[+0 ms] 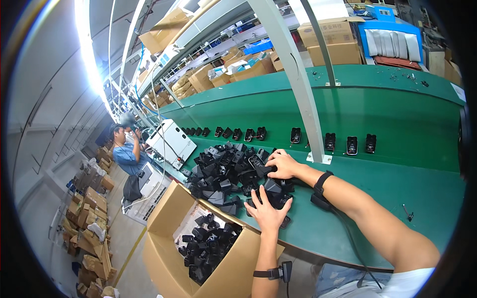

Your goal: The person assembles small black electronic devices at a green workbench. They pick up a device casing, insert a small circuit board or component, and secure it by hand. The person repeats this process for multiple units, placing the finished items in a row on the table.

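A large heap of black plastic housings (223, 166) lies on the green workbench (357, 198) before me. My right hand (282, 165) is at the heap's right side, its fingers curled onto a black plastic housing (259, 165) with a pale rim. Nearer to me, my left hand (267, 212) is spread wide, its fingertips against black housings (275, 191) at the heap's near right edge. An open cardboard box (166, 211) stands at the bench's near edge, left of my left hand. More black parts (208, 248) fill it.
Black housings (352, 145) stand in a row along the bench's back. A grey post (300, 84) rises behind my right hand. A white machine (171, 144) is at the left, with people (128, 149) beyond it. A cable (348, 238) trails from my right wrist strap.
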Demonstrator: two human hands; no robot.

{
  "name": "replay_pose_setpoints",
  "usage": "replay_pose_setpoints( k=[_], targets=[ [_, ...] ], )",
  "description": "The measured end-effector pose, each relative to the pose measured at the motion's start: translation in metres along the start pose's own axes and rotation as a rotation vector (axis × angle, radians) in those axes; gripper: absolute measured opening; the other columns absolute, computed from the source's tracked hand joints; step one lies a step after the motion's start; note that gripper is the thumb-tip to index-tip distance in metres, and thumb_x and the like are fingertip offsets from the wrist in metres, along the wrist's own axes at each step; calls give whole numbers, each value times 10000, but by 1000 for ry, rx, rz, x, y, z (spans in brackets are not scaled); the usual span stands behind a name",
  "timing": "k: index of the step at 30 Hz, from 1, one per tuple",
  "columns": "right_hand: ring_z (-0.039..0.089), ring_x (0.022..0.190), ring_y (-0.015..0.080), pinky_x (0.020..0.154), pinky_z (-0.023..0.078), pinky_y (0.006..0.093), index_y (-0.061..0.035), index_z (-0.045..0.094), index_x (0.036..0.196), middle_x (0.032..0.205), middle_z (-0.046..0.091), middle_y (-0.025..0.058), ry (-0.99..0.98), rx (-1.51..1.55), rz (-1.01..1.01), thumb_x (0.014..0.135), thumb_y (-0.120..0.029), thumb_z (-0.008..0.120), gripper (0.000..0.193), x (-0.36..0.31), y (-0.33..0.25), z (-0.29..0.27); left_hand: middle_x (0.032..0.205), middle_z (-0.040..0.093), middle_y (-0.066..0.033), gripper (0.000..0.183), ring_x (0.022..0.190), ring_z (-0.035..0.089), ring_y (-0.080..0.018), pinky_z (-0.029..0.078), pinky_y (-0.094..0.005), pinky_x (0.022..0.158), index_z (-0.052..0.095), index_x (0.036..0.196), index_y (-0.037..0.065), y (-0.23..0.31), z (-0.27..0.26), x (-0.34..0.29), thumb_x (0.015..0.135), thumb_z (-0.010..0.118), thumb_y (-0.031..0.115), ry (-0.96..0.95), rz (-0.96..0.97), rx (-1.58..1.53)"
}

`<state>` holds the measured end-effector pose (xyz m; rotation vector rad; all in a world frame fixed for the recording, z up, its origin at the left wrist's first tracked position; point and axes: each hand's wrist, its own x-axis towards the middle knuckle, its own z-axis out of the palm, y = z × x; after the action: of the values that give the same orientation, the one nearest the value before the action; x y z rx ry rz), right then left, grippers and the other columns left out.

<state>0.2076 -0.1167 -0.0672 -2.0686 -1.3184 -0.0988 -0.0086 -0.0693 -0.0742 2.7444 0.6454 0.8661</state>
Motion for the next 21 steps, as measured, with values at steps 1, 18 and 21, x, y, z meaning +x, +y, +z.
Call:
replay_pose_setpoints(
  k=[1, 18, 21],
  targets=[
    [402, 1320, 386, 1061, 408, 526, -159, 749, 1133, 1269, 636, 87, 24, 16, -18, 722, -394, 757, 474, -3, 4, -1, 1444, 423, -309, 1109, 1374, 388, -462, 209, -670, 1145, 392, 1484, 34, 2, 0, 1, 652, 825, 626, -6, 6, -12],
    [569, 1217, 369, 1048, 456, 436, -80, 733, 1170, 1264, 625, 243, 89, 423, 68, 712, -269, 788, 499, -77, -2, -22, 1404, 490, -239, 958, 1346, 424, -413, 215, -571, 1182, 517, 1366, 37, 31, -4, -29, 634, 878, 539, 52, 82, -288],
    [595, 1191, 374, 1031, 462, 424, -61, 724, 1175, 1249, 629, 248, 112, 443, 50, 710, -272, 819, 520, -114, 10, -37, 1373, 502, -249, 928, 1329, 442, -409, 208, -573, 1184, 524, 1343, 25, 55, -3, -43, 642, 880, 518, 29, 151, -355]
  ],
)
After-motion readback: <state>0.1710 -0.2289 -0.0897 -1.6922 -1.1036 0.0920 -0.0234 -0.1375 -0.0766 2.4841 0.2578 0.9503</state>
